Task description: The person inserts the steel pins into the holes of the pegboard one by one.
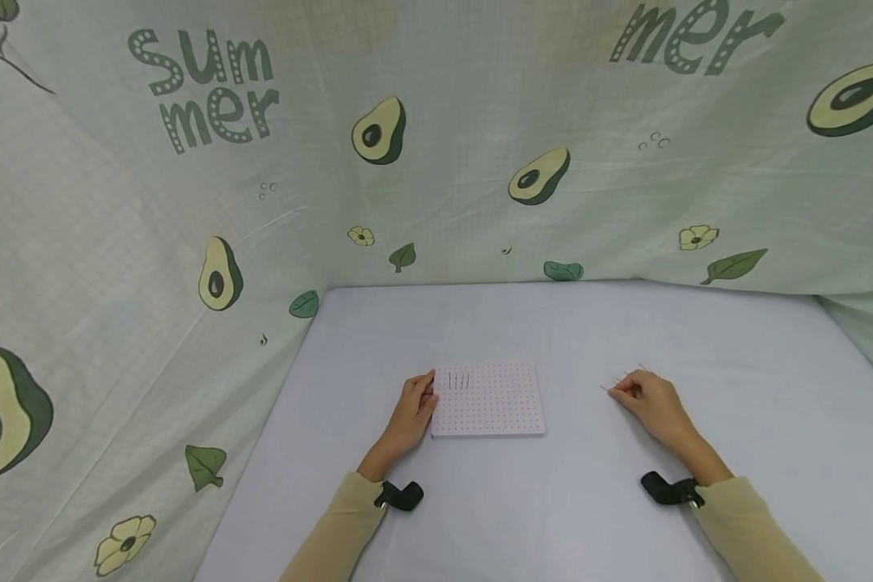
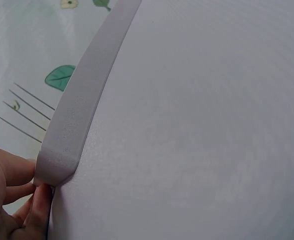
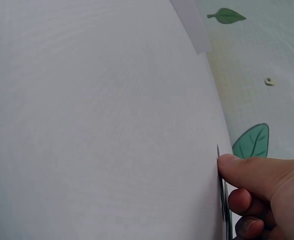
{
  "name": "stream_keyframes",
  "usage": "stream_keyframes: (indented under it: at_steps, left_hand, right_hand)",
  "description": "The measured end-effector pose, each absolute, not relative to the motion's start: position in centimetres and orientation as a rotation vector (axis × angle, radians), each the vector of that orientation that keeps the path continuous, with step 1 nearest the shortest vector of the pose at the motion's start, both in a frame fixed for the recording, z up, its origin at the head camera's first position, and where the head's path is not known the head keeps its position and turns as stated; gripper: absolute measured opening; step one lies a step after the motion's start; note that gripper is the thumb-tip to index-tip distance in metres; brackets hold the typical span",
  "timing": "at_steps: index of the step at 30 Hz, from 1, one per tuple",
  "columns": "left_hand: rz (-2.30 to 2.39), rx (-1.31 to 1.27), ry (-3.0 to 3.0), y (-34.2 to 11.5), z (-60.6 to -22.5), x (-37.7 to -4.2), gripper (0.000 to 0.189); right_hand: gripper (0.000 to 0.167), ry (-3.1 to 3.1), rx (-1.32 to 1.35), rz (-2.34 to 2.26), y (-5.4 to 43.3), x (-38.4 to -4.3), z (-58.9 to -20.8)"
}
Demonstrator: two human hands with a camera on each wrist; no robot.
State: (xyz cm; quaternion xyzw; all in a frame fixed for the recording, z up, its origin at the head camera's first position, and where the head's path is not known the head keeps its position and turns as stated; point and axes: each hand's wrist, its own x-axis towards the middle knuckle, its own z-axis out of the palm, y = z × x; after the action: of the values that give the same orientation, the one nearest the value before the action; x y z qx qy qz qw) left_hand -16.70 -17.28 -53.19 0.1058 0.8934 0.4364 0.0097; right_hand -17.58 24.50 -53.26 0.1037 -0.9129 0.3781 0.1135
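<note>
My left hand [image 1: 411, 412] grips the left edge of a pale pink board [image 1: 491, 404] that is dotted with rows of small holes. Several thin dark needles [image 1: 460, 381] stand upright in a row near the board's upper left corner; the left wrist view shows these needles [image 2: 29, 114] rising beyond the board's side [image 2: 72, 115]. To the right of the board, my right hand [image 1: 658, 408] is low over the table, thumb and fingers curled round a thin needle [image 3: 218, 151]. More needles [image 1: 643, 367] lie about those fingers, partly hidden by the hand.
A white cloth covers the table [image 1: 553, 501]. Behind it and along the left hangs a pale curtain [image 1: 451, 105] printed with avocados, leaves and lettering. Both wrists carry black camera mounts [image 1: 669, 488].
</note>
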Motion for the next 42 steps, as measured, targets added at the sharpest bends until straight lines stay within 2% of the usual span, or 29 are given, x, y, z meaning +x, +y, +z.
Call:
stream_keyframes:
  at_steps: [33,42]
  left_hand:
    - [1.361,0.333,2.802,-17.3,-53.2,-16.8,0.049]
    - [1.351,0.333,2.803,-17.1,-53.1,-16.8,0.050]
  right_hand:
    - [0.011,-2.622,0.364,1.198,24.0,-17.4,-52.2]
    - [0.022,-2.598,0.378,1.370,23.7,-17.4,-51.9]
